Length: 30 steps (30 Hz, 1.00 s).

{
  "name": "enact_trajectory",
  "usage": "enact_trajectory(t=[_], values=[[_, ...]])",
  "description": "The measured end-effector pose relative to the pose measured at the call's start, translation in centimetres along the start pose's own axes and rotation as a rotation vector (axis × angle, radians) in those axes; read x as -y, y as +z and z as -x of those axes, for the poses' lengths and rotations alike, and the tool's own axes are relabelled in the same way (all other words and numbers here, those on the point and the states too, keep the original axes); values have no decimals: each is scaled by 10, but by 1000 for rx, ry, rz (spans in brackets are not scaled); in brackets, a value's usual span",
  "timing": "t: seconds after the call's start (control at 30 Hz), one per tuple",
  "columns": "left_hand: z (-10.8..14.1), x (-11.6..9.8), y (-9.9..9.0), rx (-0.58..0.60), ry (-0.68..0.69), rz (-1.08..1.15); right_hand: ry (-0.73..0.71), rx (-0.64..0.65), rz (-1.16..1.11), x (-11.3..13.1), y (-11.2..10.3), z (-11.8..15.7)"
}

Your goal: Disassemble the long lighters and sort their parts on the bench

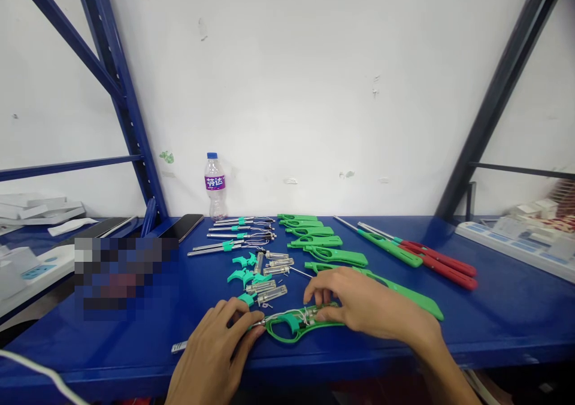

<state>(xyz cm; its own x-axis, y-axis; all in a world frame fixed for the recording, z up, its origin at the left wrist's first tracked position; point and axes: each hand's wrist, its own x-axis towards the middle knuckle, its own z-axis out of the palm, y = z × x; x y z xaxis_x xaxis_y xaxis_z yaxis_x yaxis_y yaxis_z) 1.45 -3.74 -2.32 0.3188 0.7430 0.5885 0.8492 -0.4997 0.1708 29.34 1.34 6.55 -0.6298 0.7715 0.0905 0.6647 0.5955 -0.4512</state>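
An open green lighter handle shell (287, 338) lies at the table's front, with a teal trigger (293, 322), white wires and a clear part seated inside. My left hand (220, 339) pinches the metal lighter tube (179, 347) where it meets the shell's front end. Over the shell's rear half, my right hand (354, 303) has its thumb and bent fingers closed around the handle by the wires. Its palm hides the handle's back end. Just beyond lie loose teal triggers (238, 275) and several clear fuel tanks (272, 294).
Metal tubes with wires (229, 246) lie in rows behind, beside green handle shells (336, 255). Green and red lighters (435, 264) rest at right. A bottle (215, 189) stands by the wall, near a phone (183, 227). Power strips (516, 249) line the right side.
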Motion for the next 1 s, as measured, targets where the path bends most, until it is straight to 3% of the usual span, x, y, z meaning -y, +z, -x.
enact_trajectory(t=[0.17, 0.3, 0.53, 0.77, 1.0], values=[[1, 3, 2, 9, 3, -2, 17, 42, 13, -3, 3, -4], [3, 7, 2, 19, 16, -28, -49, 27, 48, -2, 2, -6], [-1, 9, 2, -150, 141, -87, -7, 0, 10, -2, 4, -7], [-5, 7, -3, -146, 184, -155, -39, -43, 64, -5, 2, -6], [-1, 7, 1, -137, 140, -128, -110, -32, 131, -4, 4, -4]])
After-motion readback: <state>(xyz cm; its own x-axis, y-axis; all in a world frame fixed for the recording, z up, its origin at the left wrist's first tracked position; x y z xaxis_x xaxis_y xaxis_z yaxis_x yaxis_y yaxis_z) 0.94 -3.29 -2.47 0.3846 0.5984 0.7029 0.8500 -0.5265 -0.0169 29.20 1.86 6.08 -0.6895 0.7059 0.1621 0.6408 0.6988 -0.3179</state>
